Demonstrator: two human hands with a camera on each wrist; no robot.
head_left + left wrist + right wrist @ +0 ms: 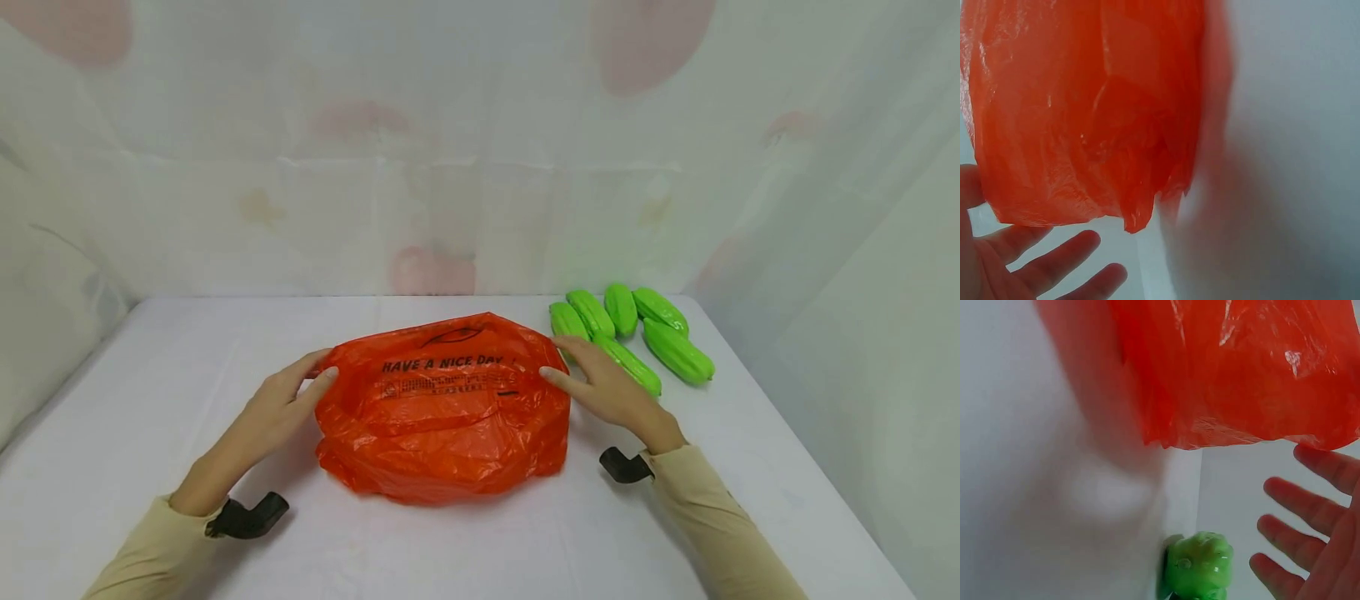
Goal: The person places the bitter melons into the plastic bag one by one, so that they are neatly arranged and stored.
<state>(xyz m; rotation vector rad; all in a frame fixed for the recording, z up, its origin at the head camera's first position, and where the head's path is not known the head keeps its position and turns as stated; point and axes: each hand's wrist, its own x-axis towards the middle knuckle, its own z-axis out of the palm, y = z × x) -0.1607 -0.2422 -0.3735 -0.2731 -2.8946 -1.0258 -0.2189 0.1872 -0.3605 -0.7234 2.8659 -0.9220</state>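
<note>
A crinkled red plastic bag [442,425] printed "HAVE A NICE DAY" stands puffed out on the white table. My left hand [288,396] is at its left side, thumb on the near face and the other fingers at the side and behind. In the left wrist view the left fingers [1063,259] are straight and spread by the bag's edge. At the opposite side, my right hand [603,383] touches the bag with its thumb in front. The right wrist view shows straight, parted fingers [1310,506], the topmost touching the bag; that thumb is hidden there.
Several glossy, bright green, ridged long things [678,352] lie at the table's back right, close behind the right hand. A black curved piece [251,515] sits at each wrist. Pale patterned cloth [480,208] hangs behind the white table [480,550].
</note>
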